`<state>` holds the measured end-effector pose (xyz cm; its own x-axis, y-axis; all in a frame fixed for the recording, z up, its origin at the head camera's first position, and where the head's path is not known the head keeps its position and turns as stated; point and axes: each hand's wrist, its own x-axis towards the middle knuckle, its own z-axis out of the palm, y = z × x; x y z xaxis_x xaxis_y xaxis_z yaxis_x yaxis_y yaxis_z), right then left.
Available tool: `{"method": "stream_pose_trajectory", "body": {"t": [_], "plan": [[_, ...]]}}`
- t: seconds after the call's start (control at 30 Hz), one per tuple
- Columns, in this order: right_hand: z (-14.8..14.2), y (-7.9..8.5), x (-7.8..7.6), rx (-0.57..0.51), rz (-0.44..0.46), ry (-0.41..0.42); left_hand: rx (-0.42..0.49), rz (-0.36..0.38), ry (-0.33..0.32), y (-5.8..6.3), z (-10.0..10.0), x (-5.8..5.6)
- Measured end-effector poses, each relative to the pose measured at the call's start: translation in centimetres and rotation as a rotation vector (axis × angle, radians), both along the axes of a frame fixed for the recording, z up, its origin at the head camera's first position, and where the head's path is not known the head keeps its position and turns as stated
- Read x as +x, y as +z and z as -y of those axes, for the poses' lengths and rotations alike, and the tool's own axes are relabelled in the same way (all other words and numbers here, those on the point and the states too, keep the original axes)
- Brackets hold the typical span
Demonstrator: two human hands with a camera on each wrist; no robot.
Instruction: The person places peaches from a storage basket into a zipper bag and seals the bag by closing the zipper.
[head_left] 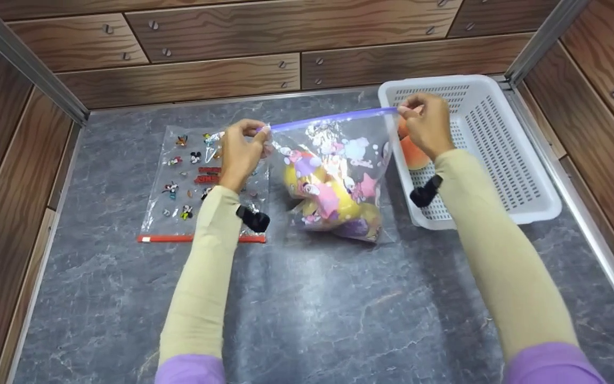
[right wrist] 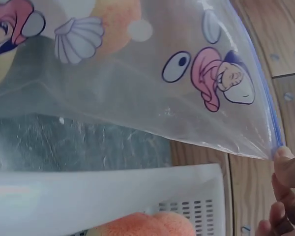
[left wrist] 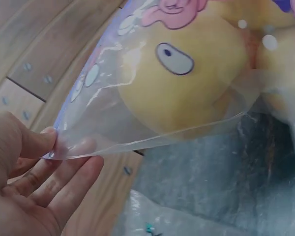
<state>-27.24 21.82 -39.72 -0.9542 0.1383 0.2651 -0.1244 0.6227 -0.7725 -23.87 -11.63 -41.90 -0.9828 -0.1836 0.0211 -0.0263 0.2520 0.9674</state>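
A clear zip bag (head_left: pixel 363 160) with a purple zip strip and printed cartoon figures hangs between both hands, its zip edge uppermost. Yellow rounded items (left wrist: pixel 187 83) fill its lower part, and an orange-tinged one shows through the plastic in the right wrist view. At one end of the strip my left hand (head_left: pixel 241 152) pinches the corner between thumb and fingers. The opposite corner is pinched by my right hand (head_left: pixel 427 124), above the near rim of a white basket (head_left: pixel 499 160). Whether the zip is sealed cannot be told.
Flat on the grey marbled surface (head_left: pixel 307 298), partly under the left arm, lies another clear bag (head_left: pixel 171 205) with a red zip strip and small cartoon prints. Peach-like orange fruits (head_left: pixel 414 153) lie in the basket's left side. Wood-patterned walls (head_left: pixel 221 80) surround the surface.
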Motion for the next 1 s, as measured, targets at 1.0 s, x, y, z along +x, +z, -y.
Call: {"method": "stream_pose_trajectory", "body": {"t": [1.0], "plan": [[0.6,0.6,5.3,0.195,-0.189,0.225,-0.189,0.251,-0.509,-4.0,-0.9,9.9]]}}
